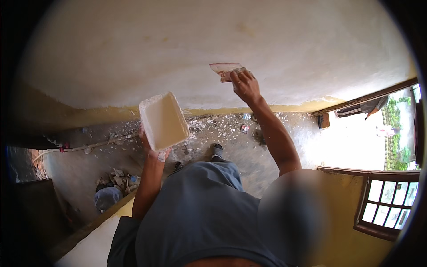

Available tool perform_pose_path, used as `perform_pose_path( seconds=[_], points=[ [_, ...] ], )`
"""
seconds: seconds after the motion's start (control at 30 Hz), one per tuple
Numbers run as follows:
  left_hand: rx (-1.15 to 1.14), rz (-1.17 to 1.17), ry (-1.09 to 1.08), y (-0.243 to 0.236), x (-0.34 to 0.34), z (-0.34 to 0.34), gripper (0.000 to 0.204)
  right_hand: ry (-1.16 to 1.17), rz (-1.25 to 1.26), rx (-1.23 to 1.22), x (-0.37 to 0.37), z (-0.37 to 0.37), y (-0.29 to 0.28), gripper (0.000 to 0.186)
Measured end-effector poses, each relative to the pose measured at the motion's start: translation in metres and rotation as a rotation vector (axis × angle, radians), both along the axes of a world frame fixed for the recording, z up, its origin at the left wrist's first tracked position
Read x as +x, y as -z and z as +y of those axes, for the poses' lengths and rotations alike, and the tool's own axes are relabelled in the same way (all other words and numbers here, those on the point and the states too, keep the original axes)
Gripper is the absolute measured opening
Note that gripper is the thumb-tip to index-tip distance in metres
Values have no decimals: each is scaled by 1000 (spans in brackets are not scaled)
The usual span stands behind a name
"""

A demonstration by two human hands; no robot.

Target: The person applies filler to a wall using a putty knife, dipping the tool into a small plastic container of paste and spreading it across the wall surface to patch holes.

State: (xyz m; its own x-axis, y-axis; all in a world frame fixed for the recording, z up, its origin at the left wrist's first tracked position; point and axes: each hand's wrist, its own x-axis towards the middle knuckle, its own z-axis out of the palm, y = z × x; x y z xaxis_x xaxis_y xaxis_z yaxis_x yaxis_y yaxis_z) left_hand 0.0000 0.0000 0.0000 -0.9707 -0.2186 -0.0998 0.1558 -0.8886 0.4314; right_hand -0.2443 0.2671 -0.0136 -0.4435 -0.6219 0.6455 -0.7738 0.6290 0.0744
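Note:
A white rectangular tub (163, 121) of creamy white paste rests in my left hand (152, 149), whose fingers wrap round its side and underside. My right hand (243, 85) is raised toward the pale, patchy wall (178, 49), pinching a thin flat scraper-like sheet (221, 68) with a pinkish edge and smears on it. The sheet is at the wall's surface; whether it touches cannot be told. A yellowish band runs along the wall's lower part.
Flakes litter the concrete floor (262, 173) around my feet (217, 151). A pole (95, 146) and a rubble pile (120, 178) are at left. A bright doorway (358, 138) at right shows part of a person (372, 105); a barred window (388, 200) is below it.

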Motion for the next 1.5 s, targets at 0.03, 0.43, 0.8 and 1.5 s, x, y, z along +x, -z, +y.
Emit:
perform_pose_path(
  seconds=[0.03,0.43,0.8,1.5],
  points=[
    [-36,-3,7,-3,-1,-6,68,-34,85,-33,0,-13,2,27],
    [68,-137,-81,8,5,6,60,100,177,-245,-16,-19,-59,19],
    [46,85,24,3,6,8,72,216,459,-672,-19,12,-205,20],
    [53,28,11,7,9,3,62,-274,186,-492,30,-93,-344,13]
  ],
)
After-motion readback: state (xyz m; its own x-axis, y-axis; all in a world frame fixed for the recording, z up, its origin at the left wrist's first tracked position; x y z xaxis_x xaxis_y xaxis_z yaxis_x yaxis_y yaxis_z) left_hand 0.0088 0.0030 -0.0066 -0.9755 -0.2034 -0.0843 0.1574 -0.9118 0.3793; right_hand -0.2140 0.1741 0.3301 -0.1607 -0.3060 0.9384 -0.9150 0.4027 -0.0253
